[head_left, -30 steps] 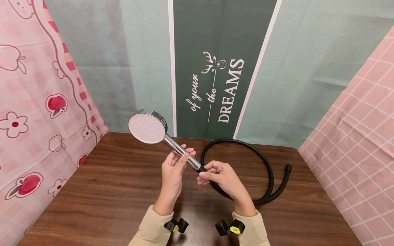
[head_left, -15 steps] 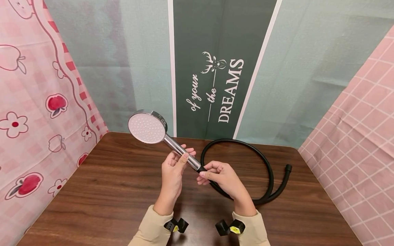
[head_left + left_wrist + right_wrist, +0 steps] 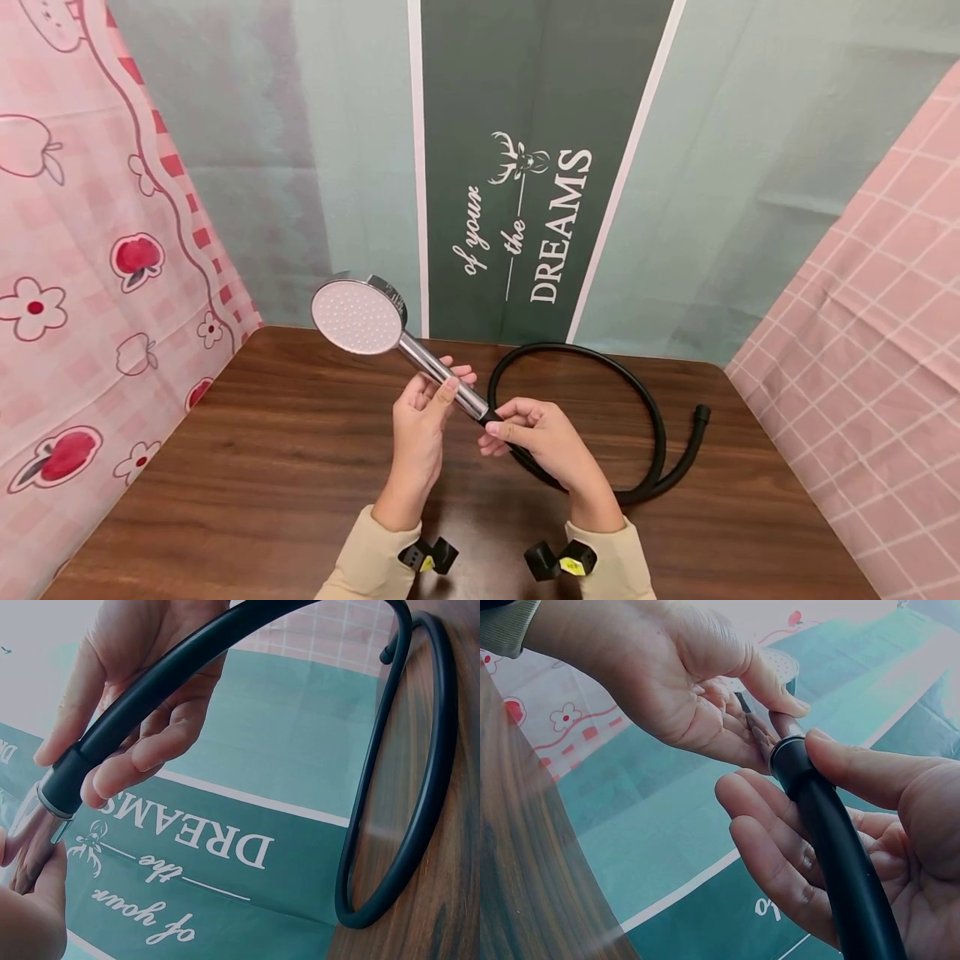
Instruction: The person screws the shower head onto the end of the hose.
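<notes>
A chrome shower head (image 3: 358, 317) with a round white spray face tilts up to the left above the table. My left hand (image 3: 422, 421) holds its handle between thumb and fingers. At the handle's lower end, my right hand (image 3: 538, 433) pinches the black connector (image 3: 791, 761) of the shower hose (image 3: 660, 417). In the left wrist view the connector (image 3: 64, 780) meets the chrome end of the handle, with the right thumb and fingers around it. The black hose loops over the table to the right, and its other end (image 3: 702, 412) lies loose.
The brown wooden table (image 3: 247, 467) lies under both hands. A green cloth with lettering (image 3: 551, 225) hangs behind it. Pink patterned cloth (image 3: 82, 292) lines the left side, and pink checked cloth (image 3: 877, 367) the right.
The head view has shifted very slightly. Both hands keep nearly the same grip on the shower head and hose connector, with no clear movement.
</notes>
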`<state>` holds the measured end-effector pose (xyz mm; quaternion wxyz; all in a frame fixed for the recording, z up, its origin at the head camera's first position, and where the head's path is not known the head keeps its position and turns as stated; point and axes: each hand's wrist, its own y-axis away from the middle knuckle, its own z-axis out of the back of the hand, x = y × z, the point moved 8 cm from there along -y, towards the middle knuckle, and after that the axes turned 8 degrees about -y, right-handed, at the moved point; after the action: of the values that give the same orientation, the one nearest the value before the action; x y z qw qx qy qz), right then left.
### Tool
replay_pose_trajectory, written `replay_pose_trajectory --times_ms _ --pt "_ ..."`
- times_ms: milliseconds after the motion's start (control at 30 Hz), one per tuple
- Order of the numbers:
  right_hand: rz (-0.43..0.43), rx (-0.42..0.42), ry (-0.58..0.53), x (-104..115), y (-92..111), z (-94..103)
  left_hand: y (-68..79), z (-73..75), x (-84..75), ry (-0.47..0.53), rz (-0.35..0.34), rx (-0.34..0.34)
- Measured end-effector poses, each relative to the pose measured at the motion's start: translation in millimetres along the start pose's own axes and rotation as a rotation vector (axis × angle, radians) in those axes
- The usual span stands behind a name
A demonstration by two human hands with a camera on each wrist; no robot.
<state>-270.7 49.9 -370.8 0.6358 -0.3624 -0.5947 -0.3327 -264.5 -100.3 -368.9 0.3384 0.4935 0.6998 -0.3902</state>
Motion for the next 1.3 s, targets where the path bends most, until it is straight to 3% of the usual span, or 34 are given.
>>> replay_pose_trajectory --times_ms 1300 --pt "-0.002 0.022 -0.015 1.1 -0.7 -2.1 -0.3 -2.3 -2.6 0.021 -0.017 0.008"
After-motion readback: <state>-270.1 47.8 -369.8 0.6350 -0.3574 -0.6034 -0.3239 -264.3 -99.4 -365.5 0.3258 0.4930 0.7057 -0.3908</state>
